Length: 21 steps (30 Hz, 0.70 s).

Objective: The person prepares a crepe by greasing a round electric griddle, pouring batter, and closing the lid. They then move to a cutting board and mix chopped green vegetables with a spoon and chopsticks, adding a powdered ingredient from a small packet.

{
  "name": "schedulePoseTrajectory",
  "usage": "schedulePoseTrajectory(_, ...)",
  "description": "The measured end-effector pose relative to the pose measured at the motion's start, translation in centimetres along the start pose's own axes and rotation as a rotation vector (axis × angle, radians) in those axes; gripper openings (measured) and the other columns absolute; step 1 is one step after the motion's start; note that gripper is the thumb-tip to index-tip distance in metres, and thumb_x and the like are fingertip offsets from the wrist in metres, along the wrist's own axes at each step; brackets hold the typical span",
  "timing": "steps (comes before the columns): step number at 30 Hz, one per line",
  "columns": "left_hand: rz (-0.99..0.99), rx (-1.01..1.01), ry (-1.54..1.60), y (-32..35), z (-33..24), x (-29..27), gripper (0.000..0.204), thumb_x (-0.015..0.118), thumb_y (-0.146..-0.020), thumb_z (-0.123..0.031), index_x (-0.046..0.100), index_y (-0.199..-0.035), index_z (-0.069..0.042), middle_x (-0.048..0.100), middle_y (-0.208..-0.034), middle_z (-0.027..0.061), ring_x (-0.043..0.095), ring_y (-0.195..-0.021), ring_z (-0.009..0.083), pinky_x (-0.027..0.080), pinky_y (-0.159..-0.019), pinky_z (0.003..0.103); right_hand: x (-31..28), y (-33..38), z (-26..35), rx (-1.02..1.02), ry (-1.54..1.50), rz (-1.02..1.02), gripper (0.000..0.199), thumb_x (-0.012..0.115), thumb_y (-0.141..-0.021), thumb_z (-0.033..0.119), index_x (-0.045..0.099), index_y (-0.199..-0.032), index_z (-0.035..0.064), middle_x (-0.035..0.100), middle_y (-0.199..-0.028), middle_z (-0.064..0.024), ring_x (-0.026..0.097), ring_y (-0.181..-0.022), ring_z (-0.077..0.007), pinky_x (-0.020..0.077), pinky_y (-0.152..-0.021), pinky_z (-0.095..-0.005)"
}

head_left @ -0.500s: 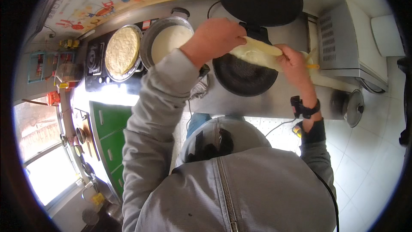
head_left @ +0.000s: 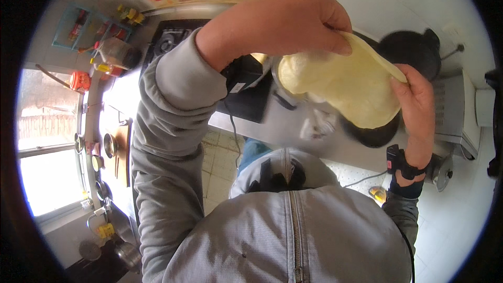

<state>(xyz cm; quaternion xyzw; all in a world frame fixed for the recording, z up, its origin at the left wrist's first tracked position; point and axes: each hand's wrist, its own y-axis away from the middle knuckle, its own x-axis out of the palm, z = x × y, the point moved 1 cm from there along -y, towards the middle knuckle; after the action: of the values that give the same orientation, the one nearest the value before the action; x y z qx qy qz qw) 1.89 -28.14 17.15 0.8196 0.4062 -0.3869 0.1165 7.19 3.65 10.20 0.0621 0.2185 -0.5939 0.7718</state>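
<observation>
A thin, pale yellow pancake (head_left: pixel 348 86) hangs stretched between my two hands. My left hand (head_left: pixel 298 21) pinches its upper edge between thumb and fingers. At its right edge, my right hand (head_left: pixel 416 97) grips it, with the thumb on the near side. Under and behind the pancake is the dark round lower plate of an electric griddle (head_left: pixel 374 135), mostly covered from sight. The black raised lid (head_left: pixel 414 50) stands behind my right hand. Left of the pancake shows part of a metal pot's rim (head_left: pixel 276 78); its contents are hidden.
A crumpled cloth (head_left: pixel 318 124) lies on the steel counter (head_left: pixel 346 154). The black stove (head_left: pixel 170 39) is at the left, partly behind my left sleeve. On the right stand a grey box-shaped appliance (head_left: pixel 456 110) and a lidded pot (head_left: pixel 444 173). A cable (head_left: pixel 233 131) hangs at the counter's front.
Both hands have lifted the pancake off the griddle and raised it closer to me, so it spreads wide between them. The view has shifted, and the counter sits farther right.
</observation>
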Motion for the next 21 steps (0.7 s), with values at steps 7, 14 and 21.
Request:
schedulePoseTrajectory(7, 0.080, -0.074, -0.107, 6.8, 7.2, -9.2, 0.031, 0.078, -0.098, -0.026, 0.080, -0.113, 0.002, 0.076, -0.085, 0.0120, 0.069, -0.075, 0.0168, 0.057, -0.075, 0.035, 11.9, -6.4, 2.8, 0.003, 0.051, 0.046, 0.025, 0.067, -0.111, 0.014, 0.071, -0.127, -0.0042, 0.073, -0.103, -0.0005, 0.064, -0.095, -0.0071, 0.0530, -0.085, -0.0256)
schedulePoseTrajectory(14, 0.146, -0.176, 0.046, 10.7, 15.1, -12.4, 0.031, 0.076, -0.101, -0.025, 0.078, -0.113, 0.003, 0.072, -0.081, 0.0050, 0.062, -0.076, 0.0085, 0.053, -0.071, 0.032, 18.8, -10.8, 2.9, -0.041, 0.068, 0.085, 0.026, 0.069, -0.108, 0.017, 0.072, -0.123, -0.0032, 0.071, -0.092, -0.0108, 0.066, -0.089, -0.0137, 0.0545, -0.082, -0.0317)
schedulePoseTrajectory(21, 0.219, -0.178, -0.019, 8.0, 25.3, -13.3, 0.033, 0.074, -0.103, -0.029, 0.079, -0.105, 0.003, 0.069, -0.077, 0.0029, 0.062, -0.074, 0.0089, 0.052, -0.068, 0.034, 23.8, -18.8, -0.3, 0.179, 0.309, 0.150, 0.033, 0.067, -0.108, 0.026, 0.070, -0.121, -0.0039, 0.071, -0.088, -0.0210, 0.069, -0.079, -0.0264, 0.0545, -0.077, -0.0387)
